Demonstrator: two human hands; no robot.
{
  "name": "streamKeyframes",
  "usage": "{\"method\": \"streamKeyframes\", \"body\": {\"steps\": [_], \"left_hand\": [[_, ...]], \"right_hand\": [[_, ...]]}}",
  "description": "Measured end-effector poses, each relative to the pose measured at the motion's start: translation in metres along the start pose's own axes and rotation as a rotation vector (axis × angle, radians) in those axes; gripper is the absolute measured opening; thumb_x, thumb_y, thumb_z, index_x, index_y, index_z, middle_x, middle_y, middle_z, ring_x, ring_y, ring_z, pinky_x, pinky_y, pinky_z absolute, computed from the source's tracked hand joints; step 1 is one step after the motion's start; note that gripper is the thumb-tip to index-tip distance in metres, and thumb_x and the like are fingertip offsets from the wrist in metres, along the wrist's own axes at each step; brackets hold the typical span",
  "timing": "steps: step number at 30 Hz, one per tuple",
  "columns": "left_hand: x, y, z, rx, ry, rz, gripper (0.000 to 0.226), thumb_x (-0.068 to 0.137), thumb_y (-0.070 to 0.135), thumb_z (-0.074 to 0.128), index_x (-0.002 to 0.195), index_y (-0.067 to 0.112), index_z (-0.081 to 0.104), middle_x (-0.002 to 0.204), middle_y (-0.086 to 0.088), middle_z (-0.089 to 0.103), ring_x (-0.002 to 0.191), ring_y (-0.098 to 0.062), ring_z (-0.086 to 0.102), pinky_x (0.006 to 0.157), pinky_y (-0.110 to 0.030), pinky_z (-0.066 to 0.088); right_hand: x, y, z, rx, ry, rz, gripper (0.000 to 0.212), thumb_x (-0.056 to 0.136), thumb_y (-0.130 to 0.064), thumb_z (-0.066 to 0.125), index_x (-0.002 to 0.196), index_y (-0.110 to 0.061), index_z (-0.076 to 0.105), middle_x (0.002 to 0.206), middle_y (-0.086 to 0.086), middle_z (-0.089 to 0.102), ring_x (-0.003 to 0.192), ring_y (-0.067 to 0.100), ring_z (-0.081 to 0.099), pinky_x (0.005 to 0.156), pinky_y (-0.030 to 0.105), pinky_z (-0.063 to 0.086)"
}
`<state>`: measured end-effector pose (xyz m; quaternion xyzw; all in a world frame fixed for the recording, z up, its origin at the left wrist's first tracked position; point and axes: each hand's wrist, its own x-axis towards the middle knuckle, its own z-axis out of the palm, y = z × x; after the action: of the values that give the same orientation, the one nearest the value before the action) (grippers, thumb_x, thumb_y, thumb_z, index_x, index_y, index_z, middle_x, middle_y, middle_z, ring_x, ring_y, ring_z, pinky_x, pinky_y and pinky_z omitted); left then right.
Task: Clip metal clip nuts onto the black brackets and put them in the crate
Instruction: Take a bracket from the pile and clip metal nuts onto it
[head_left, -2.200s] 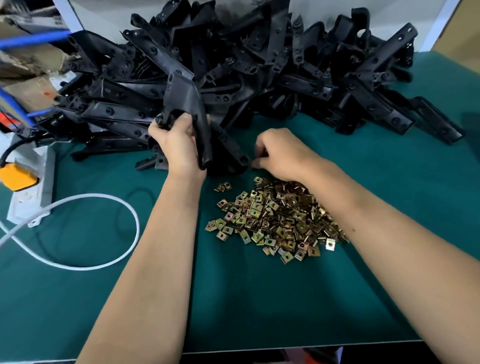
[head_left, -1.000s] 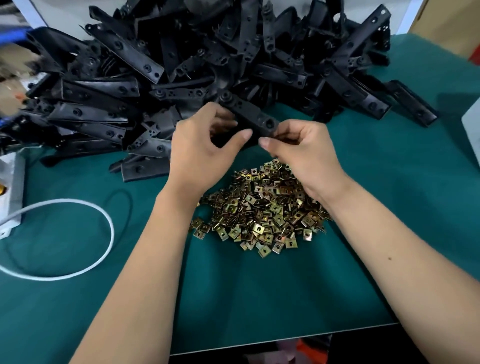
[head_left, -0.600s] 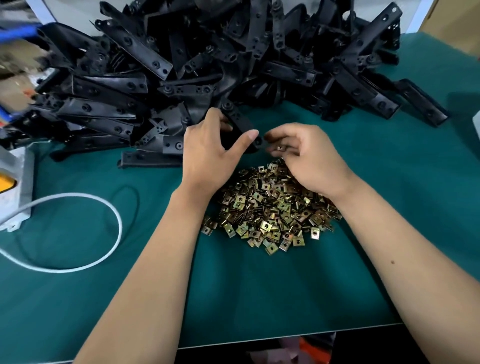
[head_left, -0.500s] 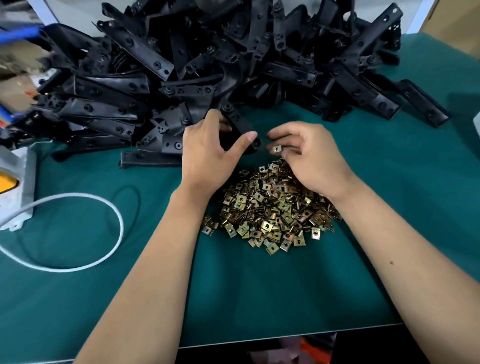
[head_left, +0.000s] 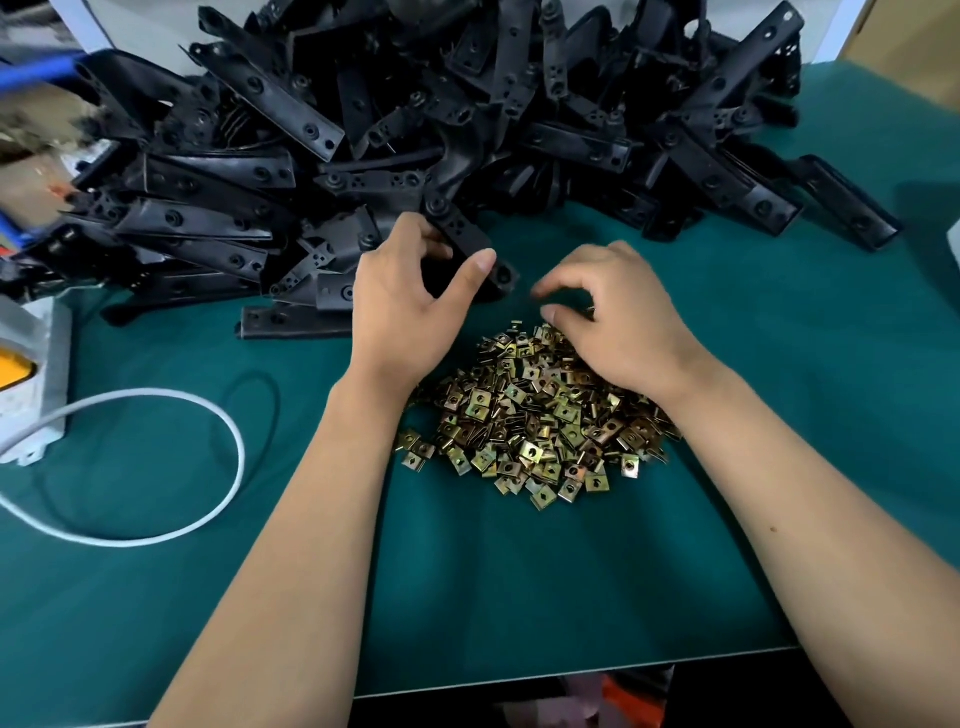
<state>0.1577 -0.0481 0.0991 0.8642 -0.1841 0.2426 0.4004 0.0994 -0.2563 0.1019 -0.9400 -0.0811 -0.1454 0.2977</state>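
holding a bracket (head_left: 470, 244) at the near edge of the pile (head_left: 467, 104), the left hand (head_left: 410, 306) has thumb and fingers curled round it, the bracket's free end poking out toward the right hand (head_left: 618, 317). that hand hovers over the far edge of the nuts (head_left: 540, 415), fingers curled down and thumb near the fingertips as if picking one; whether a nut is pinched there i cannot tell, since the fingertips are blurred and turned away from the camera. the nuts lie in a loose heap on the green mat (head_left: 519, 582), between the two wrists and just in front of the held bracket. as for progress, it looks early: the pile of brackets is big and fills the far side of the mat, the heap of nuts is large, and no bracket in view clearly carries a nut, though the parts are dark and tangled and a small clip on one would be hard to spot. the step in hand seems to be fetching a nut for this bracket; clipping it on and dropping it in the crate remain. no crate is in view, so how many are finished cannot be judged. at the left edge a power strip (head_left: 31, 379) and a white cable (head_left: 228, 431) are partly cut off and blurred.
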Motion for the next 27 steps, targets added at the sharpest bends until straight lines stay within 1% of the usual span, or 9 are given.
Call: {"method": "streamKeyframes", "body": {"steps": [2, 3, 5, 8, 14, 17, 20, 24, 27], "left_hand": [[-0.001, 0.003, 0.003, 0.008, 0.001, 0.034, 0.046, 0.091, 0.065, 0.062, 0.094, 0.020, 0.053, 0.086, 0.006, 0.069, 0.082, -0.009, 0.063, 0.068, -0.018, 0.042], [-0.001, 0.004, 0.004, 0.008, 0.003, 0.049, 0.044, 0.091, 0.063, 0.063, 0.094, 0.021, 0.052, 0.086, 0.006, 0.069, 0.081, -0.009, 0.063, 0.068, -0.018, 0.040], [-0.002, 0.005, 0.006, -0.006, 0.021, 0.070, 0.041, 0.093, 0.060, 0.064, 0.094, 0.020, 0.053, 0.086, 0.006, 0.067, 0.080, -0.010, 0.061, 0.069, -0.021, 0.040], [-0.002, 0.007, 0.007, -0.024, 0.054, 0.069, 0.041, 0.094, 0.058, 0.064, 0.096, 0.018, 0.054, 0.087, 0.005, 0.067, 0.082, -0.012, 0.062, 0.070, -0.026, 0.043], [-0.002, 0.005, 0.007, -0.043, 0.055, 0.055, 0.039, 0.093, 0.056, 0.064, 0.097, 0.018, 0.054, 0.088, 0.007, 0.066, 0.082, -0.008, 0.060, 0.070, -0.020, 0.039], [-0.002, 0.003, 0.006, -0.071, 0.037, 0.036, 0.039, 0.093, 0.053, 0.066, 0.098, 0.016, 0.056, 0.087, 0.005, 0.068, 0.083, -0.009, 0.061, 0.071, -0.020, 0.040], [-0.003, 0.004, 0.006, -0.090, 0.013, 0.040, 0.035, 0.093, 0.052, 0.067, 0.095, 0.019, 0.055, 0.084, 0.007, 0.067, 0.079, -0.006, 0.060, 0.069, -0.018, 0.039], [-0.003, 0.005, 0.005, -0.104, -0.010, 0.052, 0.034, 0.094, 0.051, 0.067, 0.094, 0.020, 0.055, 0.082, 0.008, 0.067, 0.077, -0.008, 0.062, 0.068, -0.020, 0.042], [-0.003, 0.006, 0.004, -0.110, -0.017, 0.047, 0.033, 0.095, 0.050, 0.067, 0.093, 0.019, 0.055, 0.081, 0.009, 0.066, 0.076, -0.006, 0.061, 0.068, -0.019, 0.041]], "right_hand": [[0.001, -0.003, 0.004, -0.110, -0.109, -0.016, 0.028, 0.099, -0.028, 0.066, 0.126, -0.031, 0.072, 0.119, 0.000, 0.063, 0.118, 0.026, 0.042, 0.099, 0.041, 0.038], [0.001, -0.006, 0.006, -0.155, -0.159, -0.011, 0.031, 0.101, -0.031, 0.063, 0.131, -0.034, 0.069, 0.121, 0.001, 0.060, 0.120, 0.027, 0.039, 0.102, 0.045, 0.037], [0.003, -0.009, 0.008, -0.202, -0.213, -0.005, 0.032, 0.102, -0.036, 0.060, 0.133, -0.041, 0.067, 0.124, 0.001, 0.056, 0.123, 0.028, 0.036, 0.103, 0.048, 0.034], [0.004, -0.011, 0.005, -0.167, -0.200, -0.027, 0.024, 0.099, -0.038, 0.065, 0.122, -0.042, 0.073, 0.118, -0.003, 0.058, 0.122, 0.025, 0.038, 0.103, 0.047, 0.034], [0.003, -0.009, 0.003, -0.134, -0.190, -0.064, 0.014, 0.095, -0.030, 0.072, 0.106, -0.023, 0.075, 0.105, -0.004, 0.065, 0.110, 0.021, 0.048, 0.100, 0.050, 0.042], [0.002, -0.008, 0.002, -0.052, -0.148, -0.063, 0.010, 0.093, -0.023, 0.076, 0.101, -0.020, 0.073, 0.098, -0.008, 0.067, 0.101, 0.017, 0.054, 0.095, 0.043, 0.046], [0.001, -0.005, 0.002, 0.091, -0.055, -0.012, 0.013, 0.089, -0.016, 0.079, 0.097, -0.021, 0.070, 0.086, -0.012, 0.066, 0.083, 0.008, 0.060, 0.083, 0.031, 0.052], [0.004, -0.001, 0.001, 0.215, 0.068, 0.065, 0.021, 0.091, -0.015, 0.077, 0.111, -0.023, 0.077, 0.087, -0.011, 0.071, 0.078, 0.000, 0.063, 0.072, 0.008, 0.045], [0.004, 0.001, 0.001, 0.297, 0.125, 0.131, 0.019, 0.090, -0.018, 0.078, 0.108, -0.023, 0.079, 0.087, -0.010, 0.075, 0.080, 0.003, 0.069, 0.076, 0.009, 0.049]]}}
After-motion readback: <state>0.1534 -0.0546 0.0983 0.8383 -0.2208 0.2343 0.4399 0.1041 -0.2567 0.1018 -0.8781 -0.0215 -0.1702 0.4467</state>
